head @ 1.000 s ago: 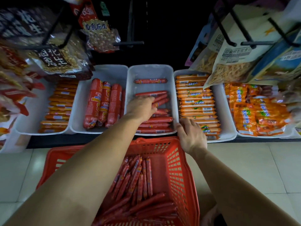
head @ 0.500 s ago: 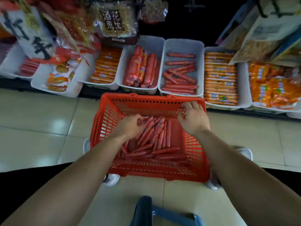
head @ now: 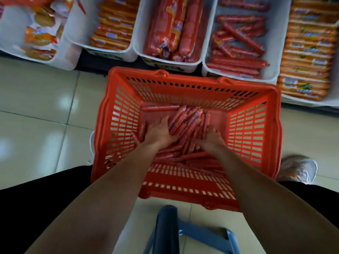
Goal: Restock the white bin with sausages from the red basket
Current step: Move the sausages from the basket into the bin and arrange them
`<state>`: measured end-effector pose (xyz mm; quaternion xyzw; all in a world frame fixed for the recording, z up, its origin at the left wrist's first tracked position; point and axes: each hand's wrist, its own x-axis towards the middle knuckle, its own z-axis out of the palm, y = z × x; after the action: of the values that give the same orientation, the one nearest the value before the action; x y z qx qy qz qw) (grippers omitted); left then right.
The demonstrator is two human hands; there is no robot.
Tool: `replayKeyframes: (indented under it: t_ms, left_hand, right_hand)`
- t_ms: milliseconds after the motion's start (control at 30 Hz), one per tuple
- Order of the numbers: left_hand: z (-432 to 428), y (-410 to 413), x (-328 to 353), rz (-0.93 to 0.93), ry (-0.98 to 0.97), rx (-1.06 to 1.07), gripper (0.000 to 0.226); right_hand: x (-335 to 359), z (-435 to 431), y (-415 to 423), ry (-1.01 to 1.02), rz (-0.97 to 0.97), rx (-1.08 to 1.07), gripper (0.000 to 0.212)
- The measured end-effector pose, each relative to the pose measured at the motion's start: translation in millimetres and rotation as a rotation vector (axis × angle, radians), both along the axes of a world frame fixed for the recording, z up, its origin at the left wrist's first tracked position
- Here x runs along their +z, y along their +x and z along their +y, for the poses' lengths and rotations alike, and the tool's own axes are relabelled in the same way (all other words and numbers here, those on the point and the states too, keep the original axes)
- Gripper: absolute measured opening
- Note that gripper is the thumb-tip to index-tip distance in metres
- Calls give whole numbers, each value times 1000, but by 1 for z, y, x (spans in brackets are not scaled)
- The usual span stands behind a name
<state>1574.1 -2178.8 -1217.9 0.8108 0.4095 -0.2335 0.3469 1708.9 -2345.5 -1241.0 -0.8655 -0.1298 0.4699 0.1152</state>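
The red basket (head: 192,83) stands on the floor below the shelf, with a pile of thin red sausages (head: 189,121) on its bottom. Both hands are down inside it. My left hand (head: 159,132) lies palm down on the left side of a bundle, fingers spread over it. My right hand (head: 211,138) digs into the bundle's right side with curled fingers, so the bundle is held between the two hands. The white bin (head: 208,70) sits just beyond the basket's far right corner and holds several of the same sausages (head: 238,61), some lying crosswise.
A bin of thick red sausages (head: 170,24) is left of the white bin, and bins of orange packs (head: 113,24) (head: 308,52) flank them. A snack bin (head: 40,33) is far left. A blue stool (head: 183,235) is at my feet; a white shoe (head: 297,169) is right of the basket.
My left hand left the white bin and went down into the basket. My right hand came off the basket rim onto the sausages. The view tilted downward and closer.
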Motion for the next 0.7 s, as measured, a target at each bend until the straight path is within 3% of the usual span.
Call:
replayKeyframes:
  t_ms: [100, 233, 367, 533, 700]
  left_hand:
    - [-2, 16, -18, 13, -36, 62, 107]
    - [-5, 25, -30, -19, 75, 23, 109]
    - [-4, 25, -39, -2, -66, 78, 93]
    - [-5, 17, -39, -70, -120, 172, 82]
    - [2, 14, -38, -45, -147, 177, 89]
  right_hand:
    - [-13, 12, -18, -50, -73, -112, 115]
    - [-25, 15, -29, -58, -119, -240, 119]
    - [-33, 12, -28, 4, -71, -267, 98]
    - [-30, 12, -28, 9, -127, -268, 91]
    - [-31, 12, -19, 48, 11, -264, 56]
